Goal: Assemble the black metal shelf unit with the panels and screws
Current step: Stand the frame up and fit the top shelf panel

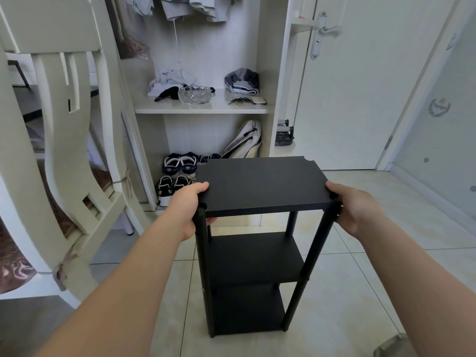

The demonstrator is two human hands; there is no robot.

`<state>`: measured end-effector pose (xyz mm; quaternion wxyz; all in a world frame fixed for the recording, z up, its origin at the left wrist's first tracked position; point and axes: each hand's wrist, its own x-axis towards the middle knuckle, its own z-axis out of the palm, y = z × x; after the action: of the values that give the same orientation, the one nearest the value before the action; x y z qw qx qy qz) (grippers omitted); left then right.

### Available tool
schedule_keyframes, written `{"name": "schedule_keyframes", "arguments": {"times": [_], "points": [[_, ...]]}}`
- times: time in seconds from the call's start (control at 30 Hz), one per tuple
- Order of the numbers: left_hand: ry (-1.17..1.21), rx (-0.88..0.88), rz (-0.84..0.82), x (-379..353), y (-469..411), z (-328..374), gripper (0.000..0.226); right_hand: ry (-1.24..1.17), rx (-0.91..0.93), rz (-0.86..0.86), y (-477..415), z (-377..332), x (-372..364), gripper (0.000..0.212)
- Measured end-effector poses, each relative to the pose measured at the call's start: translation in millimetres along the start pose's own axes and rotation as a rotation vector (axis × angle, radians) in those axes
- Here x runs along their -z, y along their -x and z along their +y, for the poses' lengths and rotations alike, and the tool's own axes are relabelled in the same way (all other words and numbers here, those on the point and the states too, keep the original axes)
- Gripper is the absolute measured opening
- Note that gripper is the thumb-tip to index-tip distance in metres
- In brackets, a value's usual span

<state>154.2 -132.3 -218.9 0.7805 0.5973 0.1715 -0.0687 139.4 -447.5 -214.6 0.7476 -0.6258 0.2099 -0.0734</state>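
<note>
A black shelf unit (253, 256) stands upright on the tiled floor, with a top panel (260, 184), a middle panel and a bottom panel joined by round black posts. My left hand (186, 207) grips the near left corner of the top panel, thumb on top and fingers curled under beside the post. My right hand (353, 204) grips the near right corner the same way. The two far corner notches of the top panel show no post tops. No loose screws are visible.
A cream chair (64, 150) stands close on the left. An open wardrobe (206, 106) behind the shelf holds a glass bowl (194, 94), clothes and several shoes (177, 173). A white door (347, 86) is at the right. A grey object (394, 346) lies at the bottom right.
</note>
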Motion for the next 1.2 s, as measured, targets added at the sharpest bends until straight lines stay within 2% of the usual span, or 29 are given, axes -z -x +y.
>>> {"name": "schedule_keyframes", "arguments": {"times": [0.57, 0.77, 1.0, 1.2], "points": [[-0.072, -0.001, 0.002, 1.4, 5.9, -1.0, 0.011, 0.007, 0.027, 0.037, -7.5, 4.5, 0.2, 0.009], [-0.023, -0.013, 0.031, -0.2, 8.6, -7.7, 0.014, -0.018, 0.023, 0.050, -3.0, 5.7, -0.9, 0.017], [0.001, -0.039, 0.067, -2.9, 13.2, -11.7, 0.011, -0.051, 0.019, 0.048, 1.2, 10.9, 3.4, 0.011], [0.014, -0.064, 0.077, -5.5, 14.3, -15.3, 0.010, -0.004, -0.030, 0.082, -6.3, 14.8, 0.7, 0.014]]}}
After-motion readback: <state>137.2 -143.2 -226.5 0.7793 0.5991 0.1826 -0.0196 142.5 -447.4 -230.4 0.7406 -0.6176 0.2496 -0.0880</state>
